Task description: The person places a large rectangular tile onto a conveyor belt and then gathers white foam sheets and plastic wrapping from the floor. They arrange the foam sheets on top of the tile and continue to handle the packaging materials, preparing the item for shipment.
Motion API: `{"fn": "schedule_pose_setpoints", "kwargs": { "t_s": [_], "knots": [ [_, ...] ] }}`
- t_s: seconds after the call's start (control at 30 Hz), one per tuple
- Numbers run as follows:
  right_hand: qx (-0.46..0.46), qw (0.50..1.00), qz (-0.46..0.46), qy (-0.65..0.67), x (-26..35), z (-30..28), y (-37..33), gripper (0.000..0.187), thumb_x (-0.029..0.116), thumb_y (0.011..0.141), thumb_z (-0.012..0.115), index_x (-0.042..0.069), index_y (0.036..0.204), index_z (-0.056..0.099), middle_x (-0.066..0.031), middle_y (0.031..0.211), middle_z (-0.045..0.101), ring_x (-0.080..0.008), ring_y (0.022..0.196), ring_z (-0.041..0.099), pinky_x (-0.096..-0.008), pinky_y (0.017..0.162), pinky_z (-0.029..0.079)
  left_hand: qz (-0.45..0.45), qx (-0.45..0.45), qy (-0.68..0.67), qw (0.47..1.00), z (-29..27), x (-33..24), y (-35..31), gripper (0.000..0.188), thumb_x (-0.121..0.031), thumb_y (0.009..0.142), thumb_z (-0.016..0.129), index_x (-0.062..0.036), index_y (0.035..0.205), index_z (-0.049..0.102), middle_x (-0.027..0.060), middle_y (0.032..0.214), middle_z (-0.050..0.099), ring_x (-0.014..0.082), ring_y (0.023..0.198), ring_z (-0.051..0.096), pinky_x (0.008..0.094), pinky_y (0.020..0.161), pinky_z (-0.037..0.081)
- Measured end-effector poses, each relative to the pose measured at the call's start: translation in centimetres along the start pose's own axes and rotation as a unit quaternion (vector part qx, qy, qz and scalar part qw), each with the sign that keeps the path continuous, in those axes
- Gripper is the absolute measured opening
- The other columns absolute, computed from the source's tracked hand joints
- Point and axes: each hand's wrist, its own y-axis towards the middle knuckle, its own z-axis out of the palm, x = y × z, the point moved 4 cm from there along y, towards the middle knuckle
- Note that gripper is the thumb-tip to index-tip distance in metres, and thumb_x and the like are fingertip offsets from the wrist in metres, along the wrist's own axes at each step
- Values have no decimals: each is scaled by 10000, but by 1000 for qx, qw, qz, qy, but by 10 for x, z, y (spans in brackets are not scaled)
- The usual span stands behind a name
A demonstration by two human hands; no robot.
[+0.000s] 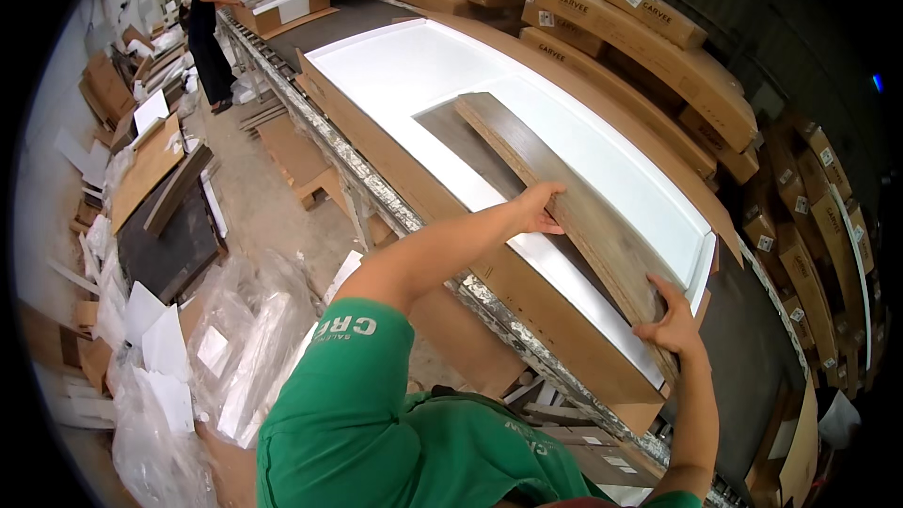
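My left hand (pixel 540 208) is closed on the near long edge of a grey-brown wood-look board (pixel 588 216), around its middle. Closer to the board's right end, my right hand (pixel 673 320) grips it with thumb and fingers apart across its width. The board lies slantwise and slightly tilted over a long, open cardboard box (pixel 376 146). White panels or lining (pixel 404 56) fill much of this box. Beneath the board shows another grey-brown surface (pixel 450 122), partly covered. Some fingertips are hidden behind the board.
The box rests on a roller conveyor (pixel 329 136) with a dark belt (pixel 738 357). Stacked long cartons (pixel 649 66) line the far side. A person in dark clothes (pixel 205 28) stands at another carton (pixel 277 5), far left. Plastic wrap (pixel 249 348) and board scraps (pixel 169 254) litter the left floor.
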Motion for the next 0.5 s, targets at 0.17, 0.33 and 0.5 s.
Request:
{"fn": "schedule_pose_setpoints", "kwargs": {
  "t_s": [0.17, 0.33, 0.5],
  "knots": [
    [6, 999, -31, 27, -48, 12, 54, 798, 172, 449, 718, 41, 1193, 457, -178, 1177, 467, -305, 1100, 437, -337, 933, 347, -29, -40, 36, 998, -10, -13, 32, 550, -386, 827, 478, 15, 1190, 380, 228, 1172, 399, 314, 1026, 473, 413, 874, 427],
    [39, 998, -58, -5, -70, -8, 106, 805, 162, 428, 698, 74, 1192, 461, -152, 1085, 495, -307, 1012, 461, -348, 883, 376, -81, -127, 150, 977, -30, -23, 72, 539, -475, 816, 462, 33, 994, 493, 165, 920, 508, 188, 700, 500, 317, 671, 481],
    [49, 997, -43, -51, -94, -2, 135, 854, 146, 409, 686, 109, 1223, 429, -157, 1098, 483, -319, 1019, 445, -354, 892, 380, -1, -88, 597, 797, -17, -69, 57, 438, -401, 754, 578, -7, 932, 515, 149, 825, 565, 234, 762, 550, 336, 641, 459]
  ]
}}
